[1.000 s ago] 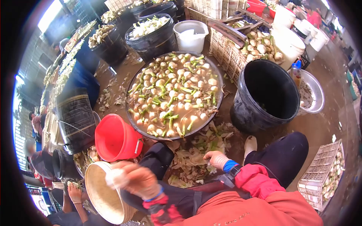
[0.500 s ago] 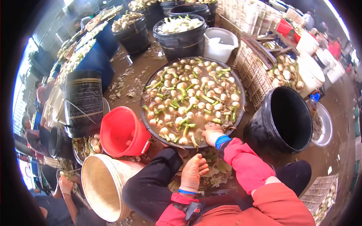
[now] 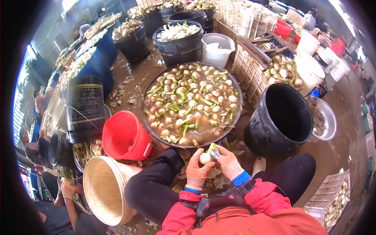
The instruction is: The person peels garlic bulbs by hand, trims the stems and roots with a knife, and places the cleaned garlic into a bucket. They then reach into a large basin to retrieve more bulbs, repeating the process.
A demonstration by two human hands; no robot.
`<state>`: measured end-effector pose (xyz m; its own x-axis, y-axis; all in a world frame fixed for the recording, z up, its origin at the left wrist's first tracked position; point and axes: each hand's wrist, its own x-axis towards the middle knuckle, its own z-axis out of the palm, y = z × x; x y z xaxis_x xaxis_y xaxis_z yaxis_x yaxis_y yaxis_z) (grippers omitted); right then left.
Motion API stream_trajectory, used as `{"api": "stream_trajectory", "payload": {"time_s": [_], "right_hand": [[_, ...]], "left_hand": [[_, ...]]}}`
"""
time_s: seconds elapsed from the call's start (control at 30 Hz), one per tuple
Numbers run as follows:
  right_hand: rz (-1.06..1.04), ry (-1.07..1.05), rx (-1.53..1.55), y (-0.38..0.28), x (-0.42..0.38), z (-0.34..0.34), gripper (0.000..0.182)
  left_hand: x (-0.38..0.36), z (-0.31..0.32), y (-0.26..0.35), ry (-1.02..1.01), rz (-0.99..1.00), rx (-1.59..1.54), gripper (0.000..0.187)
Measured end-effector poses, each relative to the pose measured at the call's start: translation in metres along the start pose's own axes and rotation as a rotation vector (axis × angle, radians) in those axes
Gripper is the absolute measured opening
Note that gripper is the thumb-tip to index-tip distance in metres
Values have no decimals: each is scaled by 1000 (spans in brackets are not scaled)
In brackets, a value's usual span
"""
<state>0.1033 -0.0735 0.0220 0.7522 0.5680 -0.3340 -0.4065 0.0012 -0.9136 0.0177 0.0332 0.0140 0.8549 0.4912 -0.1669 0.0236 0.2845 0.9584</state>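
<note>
My left hand (image 3: 197,171), in an orange-palmed glove, grips a pale round bulb (image 3: 206,157) with a short green stem. Close beside it, my right hand (image 3: 229,164), gloved with a blue band at the wrist, holds a small metal blade (image 3: 215,154) against the bulb's right side. Both hands are over my lap, just below the near rim of a wide round tub (image 3: 240,102). Brown water fills the tub, with several bulbs and green stems floating in it. The blade's handle is hidden in my right hand.
A red bucket (image 3: 125,135) and a tipped cream bucket (image 3: 102,192) stand left. At right are a large black bucket (image 3: 256,133) and a metal basin (image 3: 333,117). A crate (image 3: 327,196) of bulbs is lower right. A co-worker's hands (image 3: 67,189) show lower left.
My right hand has come back from the tub to my left hand. My left hand has closed round a bulb, and a blade now shows in my right hand. The view has shifted slightly.
</note>
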Motion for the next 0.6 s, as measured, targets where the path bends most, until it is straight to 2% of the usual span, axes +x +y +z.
{"api": "stream_trajectory", "payload": {"time_s": [0.07, 0.1, 0.17, 0.2, 0.23, 0.27, 0.33, 0.43, 0.5, 0.53, 0.57, 0.6], "right_hand": [[-41, 77, 371, 7, -16, -4, 37], [-53, 88, 379, 3, -22, -5, 37], [-111, 173, -106, -5, -32, -8, 41], [-152, 177, -245, -5, -32, -9, 40], [-159, 187, -236, -5, -35, -10, 40], [-160, 219, -333, -5, -37, -8, 39], [-180, 283, -498, -2, -37, -5, 36], [-211, 241, -475, 7, -32, -12, 40], [-224, 174, -366, 5, -37, -17, 38], [-235, 106, -262, 2, -38, -18, 37], [-234, 104, -258, 2, -37, -19, 37], [-263, 55, -238, 2, -37, -19, 37]], "left_hand": [[-6, 0, -4, -29, 81, 116, 67], [-8, 2, -6, -47, 163, 227, 65], [-13, 4, -8, -56, 253, 330, 62], [-16, 7, -4, -45, 363, 538, 61], [-20, 9, 1, -29, 475, 745, 60], [-24, 14, 6, -1, 459, 858, 60], [-30, 19, 14, -1, 467, 917, 59], [-32, 17, 10, -9, 512, 912, 57], [-31, 10, 6, -116, -147, -82, 54], [-27, 5, 4, -155, -357, -531, 51], [-29, 4, 1, -152, -357, -528, 51], [-31, 5, 1, -146, -418, -672, 54]]}}
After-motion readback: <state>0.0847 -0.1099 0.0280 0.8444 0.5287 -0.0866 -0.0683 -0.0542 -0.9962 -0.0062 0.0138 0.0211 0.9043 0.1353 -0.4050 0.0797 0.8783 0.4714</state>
